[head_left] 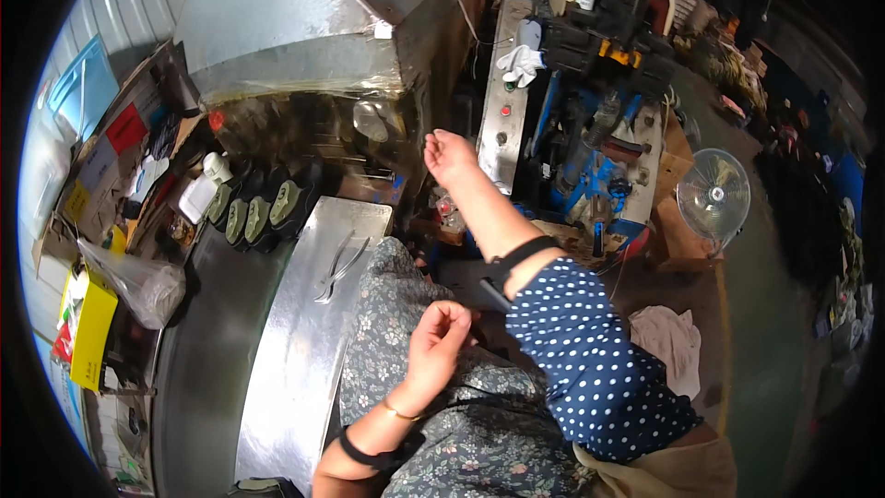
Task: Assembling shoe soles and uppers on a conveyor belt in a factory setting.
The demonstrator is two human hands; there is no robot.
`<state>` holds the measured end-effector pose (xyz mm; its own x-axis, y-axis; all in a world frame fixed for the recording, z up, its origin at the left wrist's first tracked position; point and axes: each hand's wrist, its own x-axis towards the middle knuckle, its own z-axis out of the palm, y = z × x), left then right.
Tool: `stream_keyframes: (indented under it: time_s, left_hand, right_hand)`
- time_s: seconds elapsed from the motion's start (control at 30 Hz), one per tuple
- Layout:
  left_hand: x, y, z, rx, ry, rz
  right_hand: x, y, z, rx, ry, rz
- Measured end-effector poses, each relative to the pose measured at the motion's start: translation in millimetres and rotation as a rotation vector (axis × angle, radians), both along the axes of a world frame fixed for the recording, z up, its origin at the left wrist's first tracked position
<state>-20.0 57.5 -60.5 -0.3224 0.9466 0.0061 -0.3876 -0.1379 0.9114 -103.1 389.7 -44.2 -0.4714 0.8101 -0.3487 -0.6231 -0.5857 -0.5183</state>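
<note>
My left hand [435, 350] is over my lap, above the grey floral cloth [387, 314] covering my legs. Thumb and fingers are pinched together, and anything between them is too small or hidden to make out. Stretched forward, my right hand [450, 159] is raised near the dark side of the metal-hooded machine [295, 28]. Its fingers are curled together; I cannot see what, if anything, they hold. To my left, a shiny metal work surface [286, 360] carries slim, bent metal tools [339, 269]. Several black and green shoes [258, 212] stand beyond it, beside the hood.
Along the left runs a dark belt [207, 341], with a yellow box [90, 327] and a plastic bag [152, 290] beside it. Ahead right is a blue machine [590, 157] with a white glove [521, 65] on its panel. A fan [715, 194] and crumpled cloth [668, 341] are at right.
</note>
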Motion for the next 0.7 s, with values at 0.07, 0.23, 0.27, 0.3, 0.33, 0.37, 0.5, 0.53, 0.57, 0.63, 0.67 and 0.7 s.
stream_keyframes:
  time_s: [0.07,0.23,0.27,0.3,0.33,0.37,0.5,0.53,0.57,0.63,0.67,0.7]
  left_hand:
    - [-32,-34,6,-0.039,0.106,-0.133]
    - [-105,-137,3,-0.263,0.731,-0.078]
    - [-110,-158,-14,-0.338,0.602,0.002]
    - [-118,-173,-40,-0.392,0.473,0.058]
    - [-126,-184,-60,-0.396,0.343,0.189]
    - [-141,-190,-80,-0.477,0.424,0.283]
    - [-220,-172,-128,-0.660,0.648,0.646]
    - [-236,-168,-137,-0.579,0.547,0.732]
    - [-236,-153,-140,-0.526,0.507,0.823]
    - [-246,-144,-147,-0.606,0.460,0.783]
    - [-254,-149,-170,-0.569,0.459,0.741]
    - [-249,-142,-164,-0.603,0.537,0.715]
  right_hand:
    - [9,-21,-10,0.278,0.020,0.140]
    - [173,-165,-63,1.222,-0.523,0.891]
    - [217,-202,-95,1.174,-0.625,0.939]
    - [251,-226,-117,1.573,-0.799,0.916]
    - [261,-251,-126,1.631,-0.846,0.962]
    - [264,-266,-134,1.562,-0.909,0.853]
    - [265,-270,-147,1.527,-0.963,0.698]
    - [265,-273,-150,1.539,-0.960,0.689]
    - [269,-268,-153,1.544,-0.955,0.710]
    - [268,-259,-163,1.551,-0.952,0.751]
    - [268,-255,-177,1.569,-0.910,0.723]
    - [268,-250,-186,1.573,-0.882,0.760]
